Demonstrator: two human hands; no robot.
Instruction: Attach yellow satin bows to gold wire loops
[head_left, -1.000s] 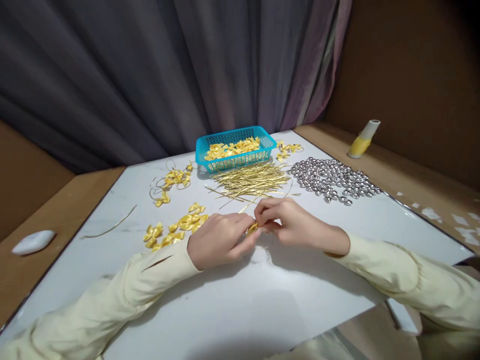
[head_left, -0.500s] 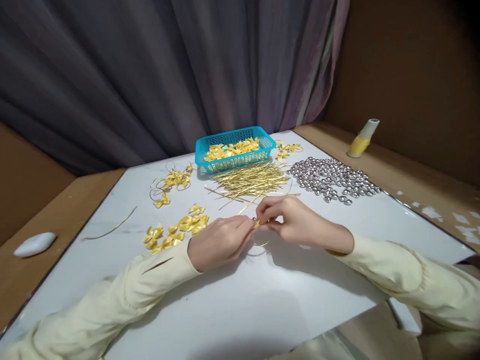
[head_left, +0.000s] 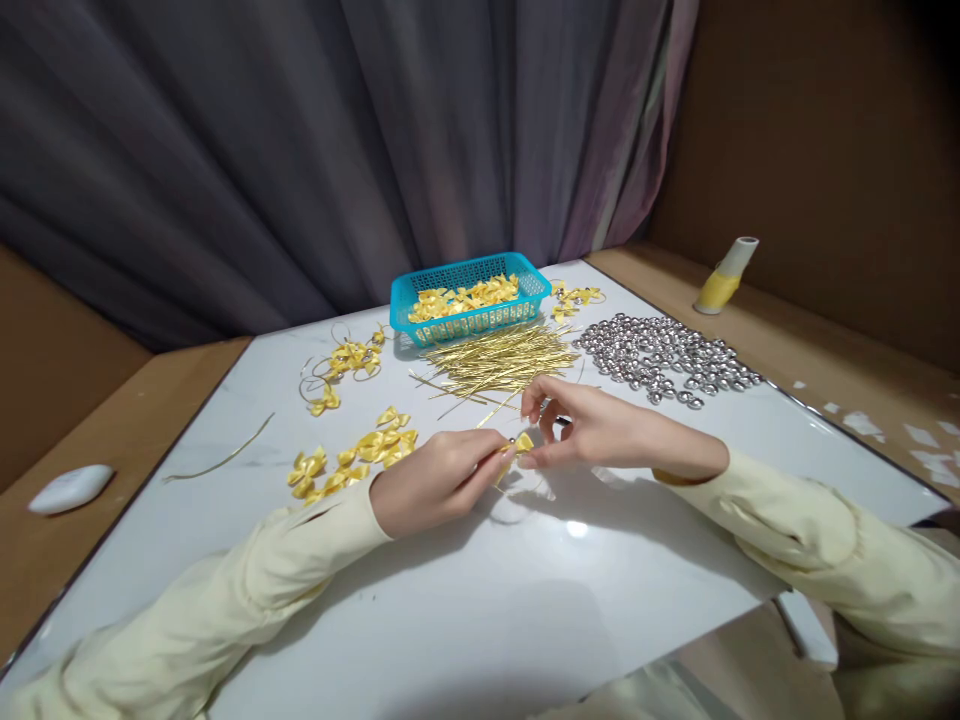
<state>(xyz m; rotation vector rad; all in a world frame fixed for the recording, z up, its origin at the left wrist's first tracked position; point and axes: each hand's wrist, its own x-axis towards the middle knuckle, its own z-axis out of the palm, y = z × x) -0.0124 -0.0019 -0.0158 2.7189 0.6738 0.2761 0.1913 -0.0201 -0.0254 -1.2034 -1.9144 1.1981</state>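
Above the middle of the white tabletop, my left hand [head_left: 448, 478] pinches a small yellow ribbon bow [head_left: 523, 443] between thumb and fingertips. A tiny silver bead shows at the bow's centre, and a thin loop of gold tie hangs beneath. Just right of the bow, my right hand [head_left: 600, 425] has its thumb and curled fingers apart, the thumb close to the bow's edge; I cannot tell whether it touches. A small dark spot shows between those fingers, too small to name. Loose yellow bows [head_left: 360, 455] lie left of my left hand.
Behind my hands is a heap of gold twist ties [head_left: 502, 360], with a blue basket [head_left: 472, 325] of yellow bows beyond it. Silver beads [head_left: 667, 358] spread at right. Looped bows [head_left: 351, 358] lie at left, near a single tie [head_left: 221, 460]. A yellow-wrapped cone [head_left: 726, 278] stands far right.
My right hand has opened its pinch and drawn slightly right, so the bow shows more clearly. My left hand keeps hold of the bow in nearly the same place.
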